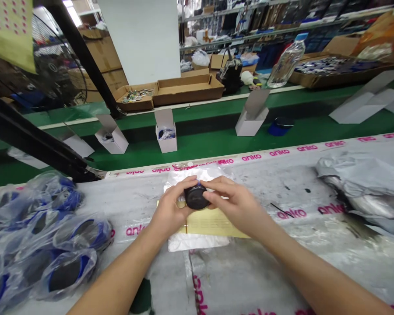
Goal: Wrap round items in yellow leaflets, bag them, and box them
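Between both hands is a small round object with a black face and a bit of blue at its rim (197,197); its exact kind is not clear. My left hand (172,205) wraps its left side, thumb below and fingers above. My right hand (231,197) pinches its right edge with thumb and fingertips. Beneath them lie a yellow sheet (213,222) and white plastic bags (197,242) on the table. At the left sit several similar round blue-and-black items in clear bags (65,271).
Beyond the table runs a green conveyor (203,131) with open white boxes (167,142) and a blue round item with a dark top (280,126). A black post (85,57) rises at left. Grey plastic bags (374,183) lie at right. A water bottle (287,61) stands behind.
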{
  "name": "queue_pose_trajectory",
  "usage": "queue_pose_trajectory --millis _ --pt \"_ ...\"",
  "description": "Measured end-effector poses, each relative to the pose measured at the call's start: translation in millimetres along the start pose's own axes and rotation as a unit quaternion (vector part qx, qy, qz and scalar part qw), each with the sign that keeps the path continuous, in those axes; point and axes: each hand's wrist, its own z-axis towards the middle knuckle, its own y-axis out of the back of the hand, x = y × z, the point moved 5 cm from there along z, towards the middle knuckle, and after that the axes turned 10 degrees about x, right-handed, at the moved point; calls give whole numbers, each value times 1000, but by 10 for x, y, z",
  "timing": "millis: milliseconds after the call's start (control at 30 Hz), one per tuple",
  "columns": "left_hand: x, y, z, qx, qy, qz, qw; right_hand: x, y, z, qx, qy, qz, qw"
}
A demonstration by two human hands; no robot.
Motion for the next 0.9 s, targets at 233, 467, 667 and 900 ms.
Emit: queue_pose_trajectory --millis 233,467,667,900 --pt "6 51 9 7 42 -10 999 98 -26 104 72 -16 -162 984" --pt "71 410 -20 -121 65 72 988 220 145 364 202 -83 -263 940" --pt "153 417 4 -108 93 253 957 171 458 717 155 -82 -258 950" --pt "128 459 108 -113 117 260 952 -184 199 786 52 13 -296 954"
